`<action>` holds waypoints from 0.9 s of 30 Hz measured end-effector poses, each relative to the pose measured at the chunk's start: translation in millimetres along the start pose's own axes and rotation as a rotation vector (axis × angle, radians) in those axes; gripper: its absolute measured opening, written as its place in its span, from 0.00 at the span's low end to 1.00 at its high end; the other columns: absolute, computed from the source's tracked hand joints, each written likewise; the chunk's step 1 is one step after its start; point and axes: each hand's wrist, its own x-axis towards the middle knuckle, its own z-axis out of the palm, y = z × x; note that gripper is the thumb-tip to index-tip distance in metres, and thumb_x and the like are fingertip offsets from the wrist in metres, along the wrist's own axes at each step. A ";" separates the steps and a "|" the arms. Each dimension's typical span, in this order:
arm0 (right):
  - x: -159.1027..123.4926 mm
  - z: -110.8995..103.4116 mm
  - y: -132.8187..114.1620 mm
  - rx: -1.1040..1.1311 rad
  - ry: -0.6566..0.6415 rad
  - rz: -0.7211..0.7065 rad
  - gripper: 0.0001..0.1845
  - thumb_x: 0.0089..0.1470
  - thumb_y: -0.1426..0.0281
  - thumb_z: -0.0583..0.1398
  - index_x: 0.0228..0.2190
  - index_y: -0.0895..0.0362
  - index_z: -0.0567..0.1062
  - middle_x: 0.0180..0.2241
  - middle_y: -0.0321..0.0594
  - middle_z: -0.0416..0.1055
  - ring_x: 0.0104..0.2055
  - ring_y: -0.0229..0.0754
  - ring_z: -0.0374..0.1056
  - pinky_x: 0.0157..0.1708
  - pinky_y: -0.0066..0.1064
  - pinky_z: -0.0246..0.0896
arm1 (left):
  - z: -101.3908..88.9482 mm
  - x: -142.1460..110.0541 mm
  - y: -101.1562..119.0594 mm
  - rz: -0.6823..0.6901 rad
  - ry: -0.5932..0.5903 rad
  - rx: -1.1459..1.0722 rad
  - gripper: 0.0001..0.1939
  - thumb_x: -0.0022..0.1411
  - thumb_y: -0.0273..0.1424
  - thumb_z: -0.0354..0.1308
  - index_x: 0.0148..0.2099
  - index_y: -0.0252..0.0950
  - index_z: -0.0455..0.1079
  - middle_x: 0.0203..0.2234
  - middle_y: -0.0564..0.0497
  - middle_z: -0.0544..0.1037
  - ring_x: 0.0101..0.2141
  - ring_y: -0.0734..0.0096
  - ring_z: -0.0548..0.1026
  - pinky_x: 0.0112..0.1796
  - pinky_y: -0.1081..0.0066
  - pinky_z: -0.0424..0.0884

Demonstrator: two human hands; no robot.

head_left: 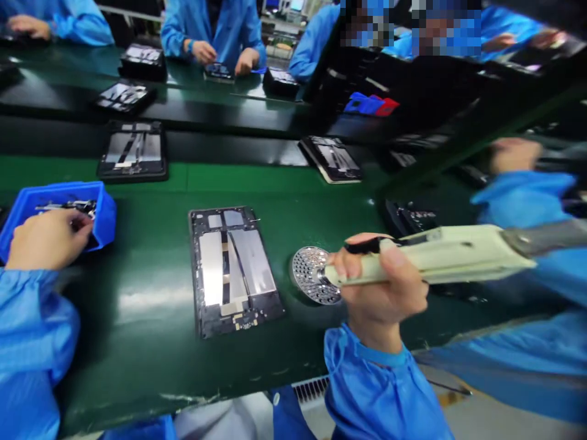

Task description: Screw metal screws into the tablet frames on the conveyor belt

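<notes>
1. The surface (137,373) is dark green and a little shiny, with lamp light reflecting on it; its front edge looks worn, with pale scratches.
2. Upon it, in the middle, lies the opened tablet (236,272), flat, with silver plates, dark ribbon cables and a dark frame showing.
3. At the left stands the blue bin (107,214), holding small parts. The left hand (48,238) has its fingers inside the bin; whether its grip is grasping a part, I cannot tell.
4. The right hand (385,287) has its grip clenched around the pale power tool (440,253). The tip of this tool is at the round metal dish (305,275), which is full of small holes and is just beside the tablet, on its right; if they touch, I cannot tell.
5. Behind, a brighter green strip (220,177) crosses, and near it rest two other opened devices, one at left (132,150) and one at right (337,159).
6. Farther, persons in blue coats sit along the opposite side; one has both hands (204,52) at a small device (220,72). At the right, another person's sleeve (527,195) is near.
7. Blue and red containers (371,104) are in the dark area behind. Markings on the tablet's parts are too small to read.
</notes>
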 end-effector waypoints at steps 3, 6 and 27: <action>-24.1 25.7 -16.0 0.047 -0.191 0.065 0.16 0.54 0.54 0.70 0.31 0.54 0.83 0.13 0.30 0.62 0.15 0.37 0.61 0.20 0.33 0.63 | -7.8 -3.6 16.2 0.028 -0.055 -0.006 0.24 0.71 0.42 0.52 0.57 0.32 0.78 0.44 0.53 0.80 0.46 0.67 0.76 0.55 0.60 0.69; -47.7 42.0 -17.4 0.053 -0.385 0.170 0.16 0.57 0.53 0.69 0.34 0.53 0.83 0.14 0.30 0.63 0.15 0.38 0.61 0.20 0.33 0.63 | -5.5 -2.1 21.0 0.028 -0.122 -0.080 0.32 0.71 0.51 0.50 0.57 0.29 0.77 0.41 0.55 0.79 0.50 0.64 0.77 0.56 0.56 0.69; -69.8 40.8 12.1 -0.063 -0.530 0.263 0.21 0.57 0.48 0.67 0.34 0.53 0.81 0.17 0.32 0.66 0.20 0.41 0.65 0.25 0.36 0.66 | -23.2 -25.0 31.8 -0.143 0.136 -0.235 0.25 0.66 0.39 0.52 0.53 0.24 0.77 0.48 0.51 0.81 0.59 0.51 0.74 0.62 0.51 0.63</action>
